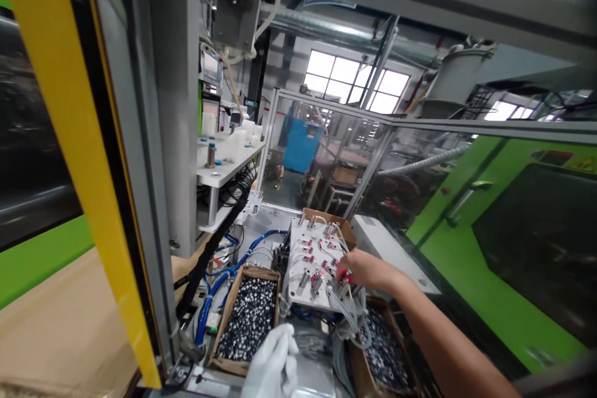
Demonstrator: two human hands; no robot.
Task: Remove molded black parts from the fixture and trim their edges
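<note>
Yellow post (84,155) nearest, my left hand (272,362) presses fingers together; whether my right hand (368,268) pinches anything I can't tell: work gently around tubes (342,306).

Bright paned windows (344,74) break a white wall (297,62) beyond a blue cabinet (301,146)

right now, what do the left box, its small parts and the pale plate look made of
Left box: probably cardboard, matte brown with rough edges. Small parts: likely metal or glossy plastic, bright glints among dark pieces. Pale plate: perhaps painted metal or plastic, matte and even-toned.
</note>
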